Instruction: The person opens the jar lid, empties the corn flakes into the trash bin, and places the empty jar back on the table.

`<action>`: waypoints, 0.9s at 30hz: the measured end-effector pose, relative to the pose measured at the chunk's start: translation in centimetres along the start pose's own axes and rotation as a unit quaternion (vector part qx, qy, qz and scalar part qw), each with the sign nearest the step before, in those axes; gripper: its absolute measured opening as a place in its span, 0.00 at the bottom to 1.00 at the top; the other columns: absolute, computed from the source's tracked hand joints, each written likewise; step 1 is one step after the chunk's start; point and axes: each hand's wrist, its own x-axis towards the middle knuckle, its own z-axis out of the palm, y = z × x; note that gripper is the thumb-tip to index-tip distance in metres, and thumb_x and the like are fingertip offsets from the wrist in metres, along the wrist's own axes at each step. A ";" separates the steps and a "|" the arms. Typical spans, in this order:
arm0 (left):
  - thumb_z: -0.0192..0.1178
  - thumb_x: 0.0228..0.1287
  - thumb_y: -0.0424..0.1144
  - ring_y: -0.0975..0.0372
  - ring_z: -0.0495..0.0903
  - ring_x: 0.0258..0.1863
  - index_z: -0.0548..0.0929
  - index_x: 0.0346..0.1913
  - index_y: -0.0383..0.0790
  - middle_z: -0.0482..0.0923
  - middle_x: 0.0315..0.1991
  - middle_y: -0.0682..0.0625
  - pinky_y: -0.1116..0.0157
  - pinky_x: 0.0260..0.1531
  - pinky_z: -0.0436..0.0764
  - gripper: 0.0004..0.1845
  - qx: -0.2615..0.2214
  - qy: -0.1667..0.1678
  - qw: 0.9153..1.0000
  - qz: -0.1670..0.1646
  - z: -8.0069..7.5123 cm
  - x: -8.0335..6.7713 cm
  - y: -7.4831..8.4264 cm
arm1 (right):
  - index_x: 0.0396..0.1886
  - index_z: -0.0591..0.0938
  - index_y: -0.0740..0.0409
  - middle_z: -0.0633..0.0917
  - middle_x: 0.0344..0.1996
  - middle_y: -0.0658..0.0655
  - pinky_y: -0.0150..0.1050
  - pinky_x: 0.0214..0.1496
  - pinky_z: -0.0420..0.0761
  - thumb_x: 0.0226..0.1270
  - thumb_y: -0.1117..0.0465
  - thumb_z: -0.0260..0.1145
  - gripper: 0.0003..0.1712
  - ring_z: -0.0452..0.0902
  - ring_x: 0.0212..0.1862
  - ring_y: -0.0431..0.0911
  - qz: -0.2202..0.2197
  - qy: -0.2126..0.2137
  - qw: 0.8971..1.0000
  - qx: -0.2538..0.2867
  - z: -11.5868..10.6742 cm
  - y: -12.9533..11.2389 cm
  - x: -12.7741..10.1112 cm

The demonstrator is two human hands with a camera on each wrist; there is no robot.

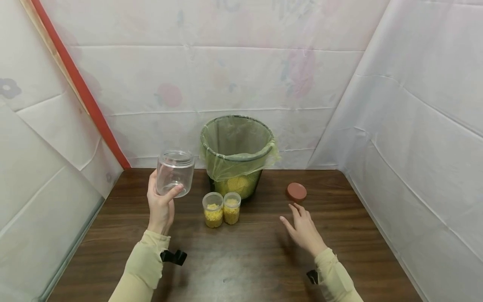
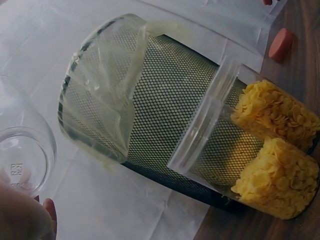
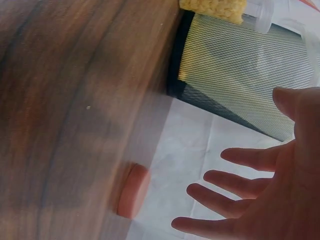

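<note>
In the head view my left hand [image 1: 161,205] grips a clear, lidless jar [image 1: 175,174] above the table's left side, thumb across its front. The left wrist view shows the base of that jar [image 2: 22,155] with raised marks. My right hand [image 1: 304,230] is held over the table with fingers spread and nothing in them. Just beyond its fingertips lies a round reddish-brown lid [image 1: 297,191]. Between the hands stand two clear open jars, the left one [image 1: 213,214] and the right one [image 1: 232,212], side by side, each partly filled with yellow flakes.
A mesh waste bin [image 1: 237,157] with a thin green liner folded over its rim stands behind the flake jars. Something yellow shows through its lower mesh. White sheeting [image 1: 241,79] encloses the dark wooden table [image 1: 234,268] at the back and sides.
</note>
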 end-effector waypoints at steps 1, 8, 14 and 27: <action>0.59 0.45 0.11 0.53 0.70 0.53 0.67 0.59 0.29 0.73 0.53 0.44 0.65 0.50 0.75 0.34 0.002 0.002 1.000 0.000 -0.1 -0.1 -0.1 | 0.66 0.67 0.67 0.67 0.64 0.70 0.61 0.59 0.70 0.70 0.43 0.55 0.37 0.64 0.63 0.65 0.000 0.001 1.000 -0.002 0.1 0.1 -0.1; 0.59 0.45 0.10 0.52 0.66 0.56 0.66 0.60 0.30 0.71 0.56 0.45 0.64 0.52 0.73 0.36 0.028 0.014 0.999 -0.009 -0.7 -0.6 -0.2 | 0.66 0.68 0.65 0.67 0.64 0.69 0.61 0.59 0.69 0.69 0.41 0.54 0.37 0.64 0.63 0.64 0.003 0.003 1.000 -0.001 0.4 1.0 -0.4; 0.58 0.40 0.07 0.55 0.67 0.52 0.70 0.59 0.35 0.73 0.53 0.48 0.68 0.46 0.76 0.39 0.063 0.034 0.997 -0.031 -1.1 -1.0 -0.4 | 0.66 0.67 0.65 0.67 0.64 0.69 0.62 0.59 0.69 0.69 0.40 0.53 0.39 0.64 0.64 0.64 0.004 0.000 1.000 -0.005 0.8 1.7 -0.5; 0.59 0.35 0.05 0.58 0.71 0.55 0.66 0.61 0.38 0.71 0.56 0.48 0.67 0.48 0.79 0.45 0.119 0.039 0.990 -0.070 -2.0 -1.9 -0.8 | 0.66 0.67 0.66 0.67 0.63 0.71 0.62 0.59 0.70 0.69 0.42 0.56 0.38 0.64 0.62 0.65 -0.003 0.007 1.000 -0.017 0.5 3.0 -0.6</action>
